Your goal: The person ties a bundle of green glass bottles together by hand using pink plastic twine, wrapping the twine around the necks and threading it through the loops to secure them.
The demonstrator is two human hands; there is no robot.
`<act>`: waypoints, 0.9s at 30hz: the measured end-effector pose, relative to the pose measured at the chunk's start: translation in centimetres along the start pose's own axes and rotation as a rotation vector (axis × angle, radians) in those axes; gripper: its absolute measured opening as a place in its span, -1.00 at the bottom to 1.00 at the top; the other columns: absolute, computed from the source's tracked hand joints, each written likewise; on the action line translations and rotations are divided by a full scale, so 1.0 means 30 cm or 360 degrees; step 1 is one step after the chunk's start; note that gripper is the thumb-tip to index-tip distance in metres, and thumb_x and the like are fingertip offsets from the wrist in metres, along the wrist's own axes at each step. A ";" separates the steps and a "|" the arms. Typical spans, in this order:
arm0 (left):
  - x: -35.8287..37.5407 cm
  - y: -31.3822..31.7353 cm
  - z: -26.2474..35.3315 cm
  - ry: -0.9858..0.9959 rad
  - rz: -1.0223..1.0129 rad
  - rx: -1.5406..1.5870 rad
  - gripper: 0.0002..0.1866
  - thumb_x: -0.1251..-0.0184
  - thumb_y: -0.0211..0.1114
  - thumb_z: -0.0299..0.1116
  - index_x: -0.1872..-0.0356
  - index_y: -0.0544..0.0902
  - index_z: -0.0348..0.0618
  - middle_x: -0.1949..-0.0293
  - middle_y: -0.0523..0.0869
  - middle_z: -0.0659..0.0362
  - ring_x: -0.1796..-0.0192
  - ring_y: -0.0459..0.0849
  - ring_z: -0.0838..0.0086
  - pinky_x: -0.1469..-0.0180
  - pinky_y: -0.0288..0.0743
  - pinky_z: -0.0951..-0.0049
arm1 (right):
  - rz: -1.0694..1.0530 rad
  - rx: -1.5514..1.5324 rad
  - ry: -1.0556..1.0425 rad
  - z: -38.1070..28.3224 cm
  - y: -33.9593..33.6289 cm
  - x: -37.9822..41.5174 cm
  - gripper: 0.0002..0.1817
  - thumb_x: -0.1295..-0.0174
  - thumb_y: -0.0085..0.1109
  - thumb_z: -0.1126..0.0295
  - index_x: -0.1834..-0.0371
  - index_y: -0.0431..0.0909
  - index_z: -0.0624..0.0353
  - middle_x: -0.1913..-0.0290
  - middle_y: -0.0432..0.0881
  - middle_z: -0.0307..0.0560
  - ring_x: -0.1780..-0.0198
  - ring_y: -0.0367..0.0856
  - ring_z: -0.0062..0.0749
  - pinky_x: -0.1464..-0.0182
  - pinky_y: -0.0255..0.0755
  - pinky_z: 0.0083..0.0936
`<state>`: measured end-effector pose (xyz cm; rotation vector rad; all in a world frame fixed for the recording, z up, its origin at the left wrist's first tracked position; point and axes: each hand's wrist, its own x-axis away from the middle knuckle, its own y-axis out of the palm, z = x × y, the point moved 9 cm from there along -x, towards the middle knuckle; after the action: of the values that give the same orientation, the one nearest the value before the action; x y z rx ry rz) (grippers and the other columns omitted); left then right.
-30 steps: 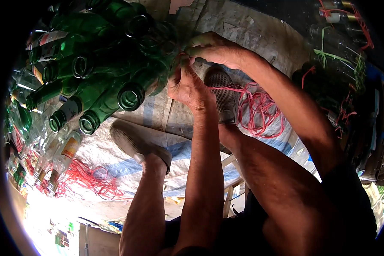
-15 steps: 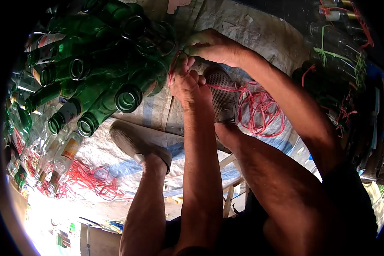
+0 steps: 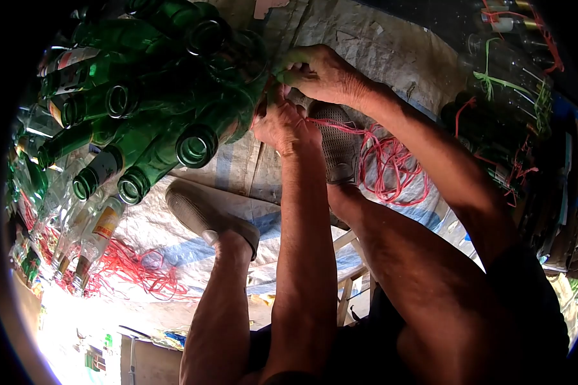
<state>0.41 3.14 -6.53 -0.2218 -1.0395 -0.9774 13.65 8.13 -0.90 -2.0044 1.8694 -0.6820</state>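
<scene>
Red plastic string (image 3: 337, 128) runs out of my left hand (image 3: 284, 125), whose fingers are closed on it beside a cluster of green glass bottles (image 3: 167, 102). My right hand (image 3: 324, 74) is bent in a pinch just above the left thumb, at the right side of the cluster. Its fingertips close where the string reached the bottles a moment ago; the string itself is mostly hidden there. The bottles lie close together, most necks pointing toward me or to the left. A loose tangle of the same string (image 3: 392, 167) lies right of my shoe.
My two shoes (image 3: 202, 208) rest on a woven plastic sheet (image 3: 237, 186). Clear bottles (image 3: 99, 231) and more red string (image 3: 135, 273) are at the left. Tied bundles of bottles (image 3: 507, 70), some bound with green strips, stand at the right, above dark stacked material (image 3: 562, 199).
My left hand has turned slightly and moved a little right, its fingers tucked closer to the bottles. My right hand has shifted slightly right. The front bottles have moved a little.
</scene>
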 end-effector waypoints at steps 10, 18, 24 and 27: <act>-0.007 0.021 -0.009 -0.0207 0.0005 -0.0012 -0.86 -0.33 0.45 -0.51 0.17 0.72 0.00 0.26 0.80 0.34 0.45 0.55 0.75 0.50 0.14 0.59 | -0.0498 -0.0957 0.0860 0.126 0.087 -0.009 -0.82 -0.45 0.32 0.30 0.17 0.71 0.21 0.48 0.56 -0.27 0.53 0.34 -0.68 0.52 0.21 -0.62; -0.029 0.010 -0.027 -0.0333 -0.0101 -0.0036 -0.88 -0.38 0.42 -0.46 0.17 0.70 0.07 0.28 0.78 0.38 0.60 0.29 0.73 0.52 0.08 0.57 | -0.0583 -0.1083 0.0842 0.124 0.091 -0.025 -0.82 -0.40 0.32 0.36 0.35 0.63 0.19 0.58 0.44 -0.32 0.57 0.31 -0.65 0.56 0.11 -0.61; -0.032 0.007 -0.021 -0.0300 -0.0154 -0.0087 -0.88 -0.37 0.42 -0.47 0.19 0.70 0.07 0.31 0.77 0.39 0.62 0.27 0.73 0.53 0.07 0.56 | -0.0468 -0.0998 0.0827 0.132 0.101 -0.017 -0.83 -0.44 0.28 0.36 0.31 0.63 0.20 0.50 0.50 -0.31 0.52 0.33 -0.69 0.53 0.13 -0.62; -0.027 0.010 -0.015 -0.0288 -0.0155 -0.0111 -0.88 -0.36 0.43 -0.47 0.20 0.70 0.05 0.34 0.77 0.37 0.62 0.27 0.73 0.54 0.06 0.56 | -0.0406 -0.1012 0.0875 0.118 0.096 -0.008 -0.81 -0.47 0.26 0.34 0.28 0.63 0.20 0.48 0.51 -0.31 0.50 0.34 -0.70 0.51 0.15 -0.64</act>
<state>0.79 3.52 -7.33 -0.3240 -1.1910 -1.0975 13.14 7.78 -5.41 -2.6964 2.3891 -0.8491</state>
